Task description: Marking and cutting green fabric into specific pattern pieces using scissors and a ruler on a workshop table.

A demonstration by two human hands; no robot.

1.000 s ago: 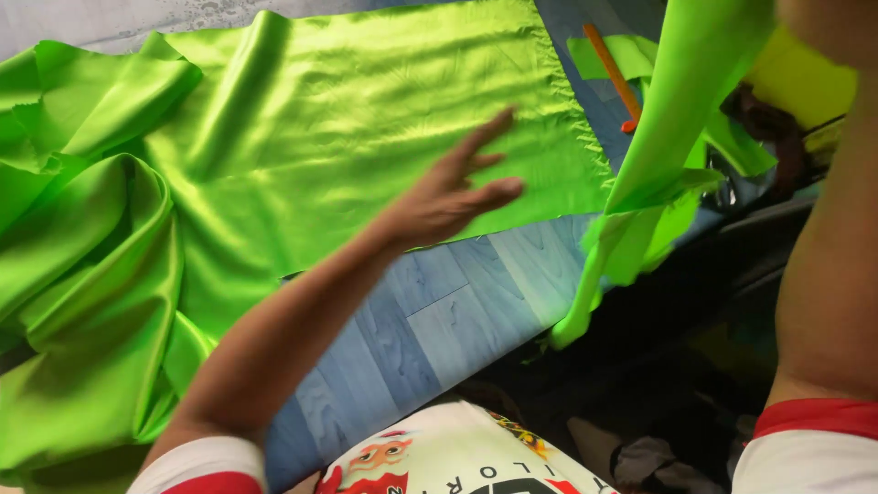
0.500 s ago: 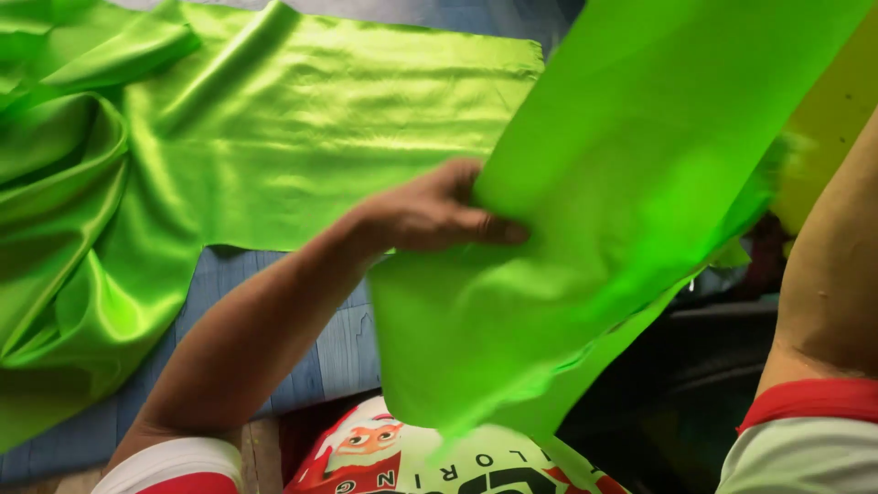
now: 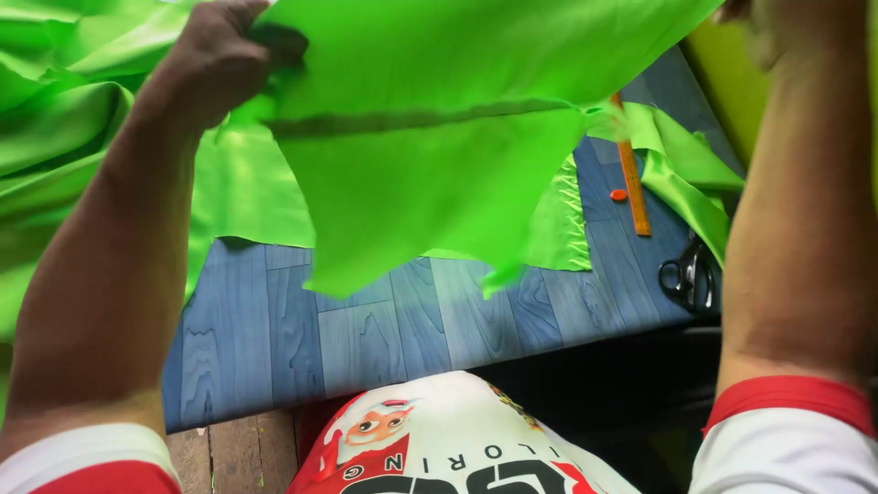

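A cut piece of bright green fabric (image 3: 439,137) hangs in the air in front of me, stretched between both hands. My left hand (image 3: 215,59) grips its upper left edge in a closed fist. My right hand (image 3: 777,18) is at the top right, mostly out of frame, holding the other end. A larger sheet of shiny green satin (image 3: 55,155) lies spread on the blue wood-patterned table (image 3: 366,329) beneath and to the left.
An orange ruler (image 3: 631,183) and a small orange disc (image 3: 618,195) lie on the table at the right. Black scissors (image 3: 688,276) rest near the table's right front edge. More green scraps (image 3: 681,169) lie beside the ruler.
My left hand left the flat satin, took the hanging piece's edge and rose to the upper left. The piece now spreads wide across the view.
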